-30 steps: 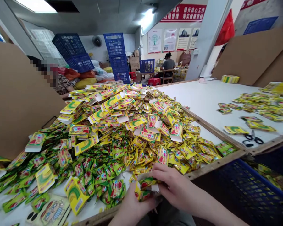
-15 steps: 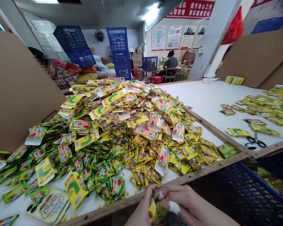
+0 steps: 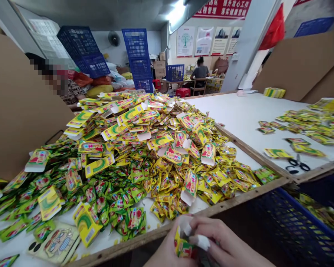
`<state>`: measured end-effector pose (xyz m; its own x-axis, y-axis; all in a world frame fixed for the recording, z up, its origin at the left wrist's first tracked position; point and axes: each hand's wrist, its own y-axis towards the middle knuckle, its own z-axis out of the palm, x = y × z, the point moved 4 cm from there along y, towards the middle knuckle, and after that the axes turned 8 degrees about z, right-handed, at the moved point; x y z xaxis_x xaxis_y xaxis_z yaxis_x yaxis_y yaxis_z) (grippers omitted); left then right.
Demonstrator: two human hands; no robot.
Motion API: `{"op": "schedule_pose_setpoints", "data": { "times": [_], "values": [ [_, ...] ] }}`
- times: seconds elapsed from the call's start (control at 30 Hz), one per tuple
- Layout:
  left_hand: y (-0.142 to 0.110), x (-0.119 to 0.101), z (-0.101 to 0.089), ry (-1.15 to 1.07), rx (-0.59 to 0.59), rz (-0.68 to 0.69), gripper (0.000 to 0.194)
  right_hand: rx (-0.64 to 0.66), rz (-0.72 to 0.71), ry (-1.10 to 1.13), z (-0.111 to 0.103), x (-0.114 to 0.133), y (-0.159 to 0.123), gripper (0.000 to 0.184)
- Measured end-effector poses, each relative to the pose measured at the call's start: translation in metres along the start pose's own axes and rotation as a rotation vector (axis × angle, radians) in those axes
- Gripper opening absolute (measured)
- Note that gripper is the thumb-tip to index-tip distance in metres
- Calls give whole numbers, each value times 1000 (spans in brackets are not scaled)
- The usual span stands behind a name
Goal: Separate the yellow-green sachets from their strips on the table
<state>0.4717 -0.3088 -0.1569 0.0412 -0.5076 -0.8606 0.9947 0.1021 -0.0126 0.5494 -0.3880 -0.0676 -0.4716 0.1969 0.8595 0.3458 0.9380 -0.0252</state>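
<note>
As both hands (image 3: 214, 237) close around a glossy foil sachet (image 3: 183, 247), stiff white card (image 3: 203, 243) juts out.

Bare left hand (image 3: 164, 248) and right hand (image 3: 222, 241), both slim-fingered

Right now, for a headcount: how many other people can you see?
2. One person sits at the far table, back turned; a second person is just behind the cardboard panel on the left. Others may be hidden.
</note>
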Motion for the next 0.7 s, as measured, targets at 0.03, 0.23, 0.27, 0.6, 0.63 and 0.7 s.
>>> {"op": "schedule_pose_setpoints", "data": {
  "times": [0.03,0.23,0.27,0.6,0.63,0.7],
  "values": [
    [-1,3,-1,11,-3,-13,79,44,-1,-20,2,4,-2,24],
    [-15,-26,-10,430,75,22,97,-42,-10,-249,-42,-10,-10,20],
    [-21,-39,-18,614,19,50,85,-182,-4,-327,-66,-18,-8,20],
    [-81,-71,-130,1765,-287,168,39,-388,-129,-791,-51,-29,37,22],
    [-81,-69,-133,1771,-279,181,36,-322,-97,-793,-24,-28,43,20],
    [-80,-68,-132,1731,-308,205,32,-266,-29,-817,20,-28,52,29]
  ]
}}
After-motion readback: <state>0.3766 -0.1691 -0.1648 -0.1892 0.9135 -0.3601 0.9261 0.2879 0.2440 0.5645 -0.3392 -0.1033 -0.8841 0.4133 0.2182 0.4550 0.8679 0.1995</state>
